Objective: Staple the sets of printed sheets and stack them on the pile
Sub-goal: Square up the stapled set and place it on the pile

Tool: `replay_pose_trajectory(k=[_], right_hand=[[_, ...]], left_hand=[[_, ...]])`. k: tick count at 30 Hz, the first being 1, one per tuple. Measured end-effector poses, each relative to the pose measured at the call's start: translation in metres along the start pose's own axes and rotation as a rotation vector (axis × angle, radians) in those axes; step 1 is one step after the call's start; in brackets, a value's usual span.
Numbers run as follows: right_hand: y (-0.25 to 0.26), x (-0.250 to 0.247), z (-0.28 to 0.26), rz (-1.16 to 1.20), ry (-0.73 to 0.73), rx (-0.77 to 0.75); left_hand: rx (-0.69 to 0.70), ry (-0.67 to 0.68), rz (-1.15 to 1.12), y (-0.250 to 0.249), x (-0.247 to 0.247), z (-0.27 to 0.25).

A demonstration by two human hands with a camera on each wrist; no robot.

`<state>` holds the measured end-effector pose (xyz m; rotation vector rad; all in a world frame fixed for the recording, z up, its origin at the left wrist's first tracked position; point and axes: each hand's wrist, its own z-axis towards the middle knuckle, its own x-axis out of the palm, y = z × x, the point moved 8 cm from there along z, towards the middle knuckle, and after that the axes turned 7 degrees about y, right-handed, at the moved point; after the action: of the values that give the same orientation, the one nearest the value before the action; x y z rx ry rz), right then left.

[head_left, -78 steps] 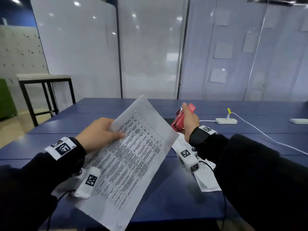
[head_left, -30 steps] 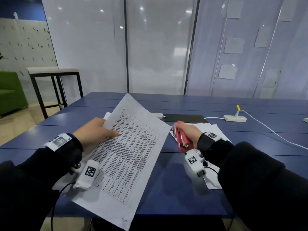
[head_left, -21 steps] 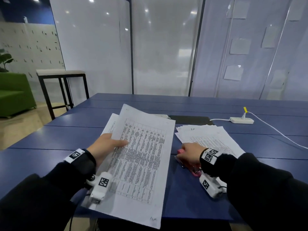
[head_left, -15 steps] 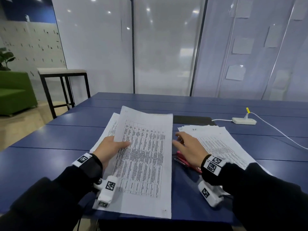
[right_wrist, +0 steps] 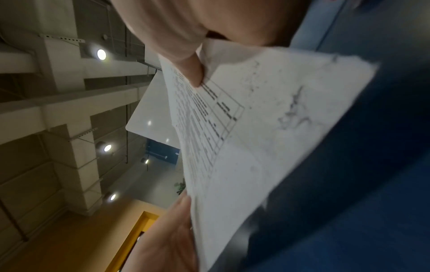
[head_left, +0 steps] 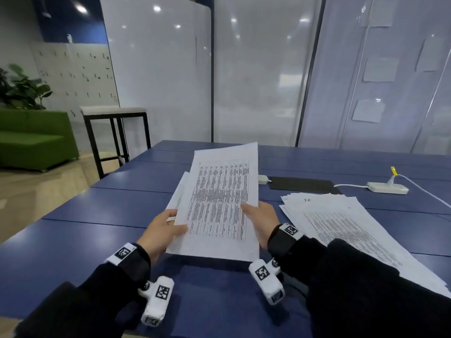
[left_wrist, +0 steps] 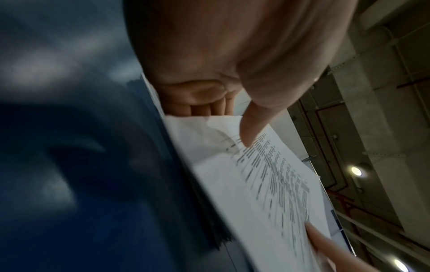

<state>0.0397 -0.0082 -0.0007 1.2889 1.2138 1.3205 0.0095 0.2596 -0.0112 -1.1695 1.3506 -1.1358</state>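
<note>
While both hands grip it by its long edges, the set of printed sheets (head_left: 219, 203) is held up off the blue table (head_left: 117, 208), tilted with its far end raised and the printed table on its top page facing the person. The left hand (head_left: 162, 231) pinches the left edge, thumb on the printed face and fingers curled underneath; the left wrist view shows that thumb (left_wrist: 250, 127) pressing on the text, with the paper slightly wrinkled beside it. The right hand (head_left: 262, 219) pinches the right edge in the same way, its thumb (right_wrist: 193, 70) on top of the page in the right wrist view. Just behind the held set, to its left, more white sheets (head_left: 179, 191) show, though whether they lie flat on the table cannot be told. A loose, fanned pile of printed sheets (head_left: 341, 223) lies on the table to the right, partly under the right sleeve. Beyond it are a dark flat pad (head_left: 302, 185) and a white power strip (head_left: 388, 187) with a white cable. Both wrist views are blurred.
</note>
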Motion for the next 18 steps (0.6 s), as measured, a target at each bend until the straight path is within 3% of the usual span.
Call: replay_pose_trajectory(k=[5, 11, 13, 18], right_hand=[[0.012, 0.027, 0.050, -0.303, 0.042, 0.032], [-0.019, 0.034, 0.074, -0.634, 0.062, 0.115], [-0.025, 0.033, 0.073, -0.686, 0.050, 0.115], [-0.031, 0.027, 0.071, -0.650, 0.035, 0.092]], left_hand=[[0.098, -0.160, 0.267, -0.024, -0.039, 0.047], [-0.027, -0.137, 0.581, -0.001, -0.069, 0.111], [-0.061, -0.124, 0.694, 0.012, -0.072, 0.121], [-0.112, -0.140, 0.726, 0.020, -0.075, 0.127]])
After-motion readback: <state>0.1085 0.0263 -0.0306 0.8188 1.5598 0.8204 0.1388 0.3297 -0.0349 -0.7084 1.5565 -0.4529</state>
